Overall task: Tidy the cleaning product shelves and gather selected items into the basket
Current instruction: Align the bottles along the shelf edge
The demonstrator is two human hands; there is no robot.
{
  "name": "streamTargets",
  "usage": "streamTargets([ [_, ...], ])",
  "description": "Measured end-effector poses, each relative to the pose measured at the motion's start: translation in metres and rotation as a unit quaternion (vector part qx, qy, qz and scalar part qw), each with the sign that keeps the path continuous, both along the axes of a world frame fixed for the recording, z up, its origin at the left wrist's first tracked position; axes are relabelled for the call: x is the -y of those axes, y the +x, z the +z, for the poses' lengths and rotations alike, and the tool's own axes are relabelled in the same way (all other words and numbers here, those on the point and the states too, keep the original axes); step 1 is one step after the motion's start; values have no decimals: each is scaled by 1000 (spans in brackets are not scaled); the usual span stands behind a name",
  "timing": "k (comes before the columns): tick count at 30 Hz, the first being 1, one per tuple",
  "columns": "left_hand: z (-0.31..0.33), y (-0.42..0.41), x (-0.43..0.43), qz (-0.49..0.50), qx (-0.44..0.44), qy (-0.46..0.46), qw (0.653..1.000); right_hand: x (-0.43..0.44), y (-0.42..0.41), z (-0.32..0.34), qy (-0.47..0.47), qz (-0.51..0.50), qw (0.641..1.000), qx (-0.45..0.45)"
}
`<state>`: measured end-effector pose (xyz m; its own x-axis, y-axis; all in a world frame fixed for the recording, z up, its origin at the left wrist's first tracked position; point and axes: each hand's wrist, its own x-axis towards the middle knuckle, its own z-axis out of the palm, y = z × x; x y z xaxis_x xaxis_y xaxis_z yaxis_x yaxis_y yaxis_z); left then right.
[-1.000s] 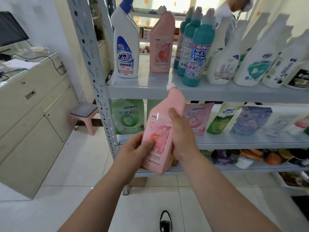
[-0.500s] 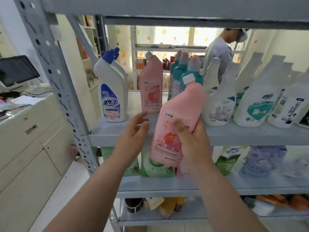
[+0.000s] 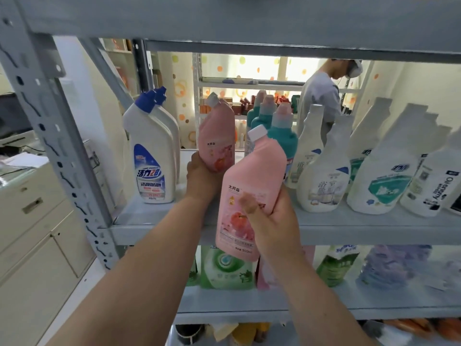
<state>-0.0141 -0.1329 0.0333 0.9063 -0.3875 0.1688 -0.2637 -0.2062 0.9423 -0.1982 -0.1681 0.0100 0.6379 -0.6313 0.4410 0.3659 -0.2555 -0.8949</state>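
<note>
Head view: the right hand [image 3: 273, 221] curls its fingers round a capped, opaque pink bottle [image 3: 257, 171], tilted before the shelf [image 3: 349, 228]. The left hand [image 3: 202, 178] grips a second pink bottle [image 3: 217, 136] standing on it, with white bottles [image 3: 149, 136] at its nine o'clock and teal bottles [image 3: 284, 138] at its three.

Both bare forearms were stretched up and forward. The left hand [image 3: 202, 179] was curled round the lower part of a standing pink bottle [image 3: 217, 136], its back toward the camera. The right hand [image 3: 273, 221], nearer and lower, gripped a tilted pink bottle [image 3: 252, 176], thumb across its label.
</note>
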Motion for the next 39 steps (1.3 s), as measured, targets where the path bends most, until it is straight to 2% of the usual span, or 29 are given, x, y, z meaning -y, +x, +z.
streamTargets([
  [4, -13, 5, -4, 14, 51, 47, 998, -2, 0, -7, -3, -9, 1000, 4],
  [8, -28, -5, -29, 9, 68, 43, 997, -3, -1, -12, -5, -21, 1000, 1],
  [13, -44, -15, -73, 17, 135, 32, 990, -13, 2, -8, -17, -28, 999, 13],
  [21, -52, -1, -131, -21, 104, -6, 994, -24, 37, 4, -17, -71, 997, 21],
  [29, -50, 9, -159, -22, 99, -65, 993, -19, 99, 11, -86, -137, 986, -27],
  [35, -52, 17, -157, -40, 92, -101, 990, -21, 139, 13, -173, -93, 974, -114],
  [39, -57, 19, -155, -41, 93, -113, 988, -21, 156, 2, -158, -25, 972, -173],
])
